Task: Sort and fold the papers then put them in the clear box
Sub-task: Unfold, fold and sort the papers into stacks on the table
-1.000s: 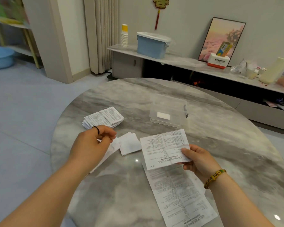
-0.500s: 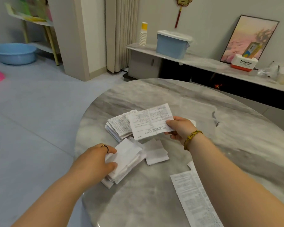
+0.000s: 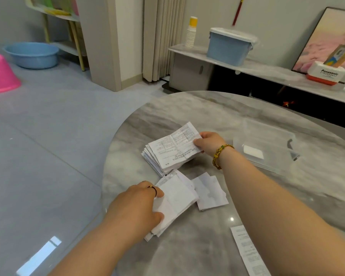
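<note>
Two grips on paper: right fingertips (image 3: 197,141) pinching the edge of a folded printed sheet (image 3: 175,150), held over the printed stack (image 3: 149,161), contact unclear; left fingers (image 3: 158,194) curled round a bundle of folded white papers (image 3: 177,198) lying on the table (image 3: 207,112). Behind them, the right hand (image 3: 208,143) with a braided wristband (image 3: 220,154) and the left hand (image 3: 135,206) with a dark ring (image 3: 153,189). Just beside the bundle, a small folded pile (image 3: 210,193). Right of the wristband, the clear box (image 3: 267,136), one white slip (image 3: 253,152) inside. Near the front edge, a long printed sheet (image 3: 247,253), flat.
</note>
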The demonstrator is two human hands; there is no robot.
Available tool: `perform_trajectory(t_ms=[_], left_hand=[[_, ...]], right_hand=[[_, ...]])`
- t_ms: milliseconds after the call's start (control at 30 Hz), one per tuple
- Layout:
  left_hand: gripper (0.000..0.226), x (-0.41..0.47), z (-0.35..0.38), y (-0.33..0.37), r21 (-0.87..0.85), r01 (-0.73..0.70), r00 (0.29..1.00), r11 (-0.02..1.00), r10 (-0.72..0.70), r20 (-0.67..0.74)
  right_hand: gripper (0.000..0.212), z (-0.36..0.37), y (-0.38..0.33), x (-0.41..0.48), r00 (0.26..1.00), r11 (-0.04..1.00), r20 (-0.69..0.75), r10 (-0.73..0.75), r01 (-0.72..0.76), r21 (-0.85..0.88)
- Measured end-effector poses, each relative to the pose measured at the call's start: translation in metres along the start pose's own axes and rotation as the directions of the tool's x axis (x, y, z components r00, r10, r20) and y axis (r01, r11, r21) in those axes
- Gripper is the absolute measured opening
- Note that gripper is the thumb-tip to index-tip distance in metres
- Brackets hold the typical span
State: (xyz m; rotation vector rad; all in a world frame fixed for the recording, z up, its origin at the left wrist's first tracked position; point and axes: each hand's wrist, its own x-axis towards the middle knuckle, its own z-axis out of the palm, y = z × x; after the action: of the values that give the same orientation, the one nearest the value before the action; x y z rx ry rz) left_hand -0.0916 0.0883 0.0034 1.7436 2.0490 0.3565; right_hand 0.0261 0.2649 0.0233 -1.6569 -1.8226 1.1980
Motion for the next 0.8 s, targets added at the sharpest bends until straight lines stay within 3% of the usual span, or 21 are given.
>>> perform_trajectory(t_ms=[200,500,800], left_hand=[[0.043,0.001,-0.001,0.003,-0.007,0.003,1.000,1.000,-0.003,0.004],[0.038,0.002,-0.003,0.002,-0.033,-0.005,1.000,0.999,0.005,-0.004],[0.034,-0.002,-0.005,0.012,-0.082,-0.043,0.993,0.996,0.034,-0.111]], right_hand=[[0.032,0.005,0.004,0.007,1.000,0.996,-0.013,-0.024,0.023,-0.082],[0.043,-0.002,0.013,0.006,0.995,1.000,-0.101,-0.007,0.004,-0.027],[0.031,-0.042,0.028,-0.037,0.976,0.989,-0.204,-0.070,0.041,-0.142]])
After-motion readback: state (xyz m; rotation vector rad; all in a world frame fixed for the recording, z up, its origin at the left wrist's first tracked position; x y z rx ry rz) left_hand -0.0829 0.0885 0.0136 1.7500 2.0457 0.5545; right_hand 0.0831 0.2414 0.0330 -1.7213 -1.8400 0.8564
